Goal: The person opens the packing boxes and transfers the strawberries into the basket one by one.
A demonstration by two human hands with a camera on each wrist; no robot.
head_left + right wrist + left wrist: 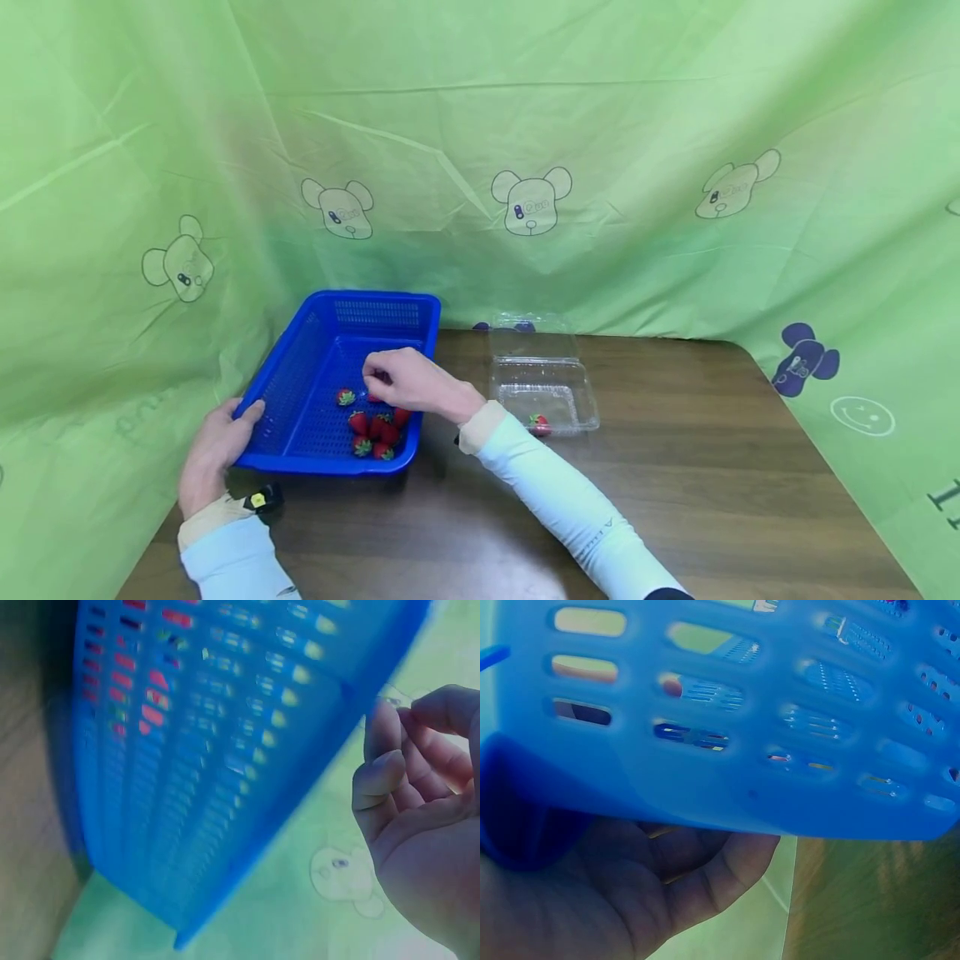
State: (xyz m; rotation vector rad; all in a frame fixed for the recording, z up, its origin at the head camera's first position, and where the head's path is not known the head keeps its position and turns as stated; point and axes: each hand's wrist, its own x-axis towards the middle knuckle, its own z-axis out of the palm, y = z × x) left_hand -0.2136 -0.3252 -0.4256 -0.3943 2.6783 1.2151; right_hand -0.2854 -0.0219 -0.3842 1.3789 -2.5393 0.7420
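Note:
A blue perforated plastic basket [315, 465] stands on the left of the table. My left hand [213, 450] grips its left rim, thumb over the edge; in the left wrist view the fingers [720, 881] curl under the rim. Several red strawberries [383, 429] lie bunched in the basket's front right part, and another strawberry [345, 397] lies a little apart. Over the basket's right side hangs my right hand [412, 379], fingers loosely bent, a strawberry partly hidden below them. Nothing shows between these fingers [379, 776] in the right wrist view.
Right of the basket stands a clear plastic clamshell box [588, 400], lid raised at the back, with one strawberry [539, 425] in its front. A green printed cloth [450, 125] hangs behind and beside the wooden table [712, 467].

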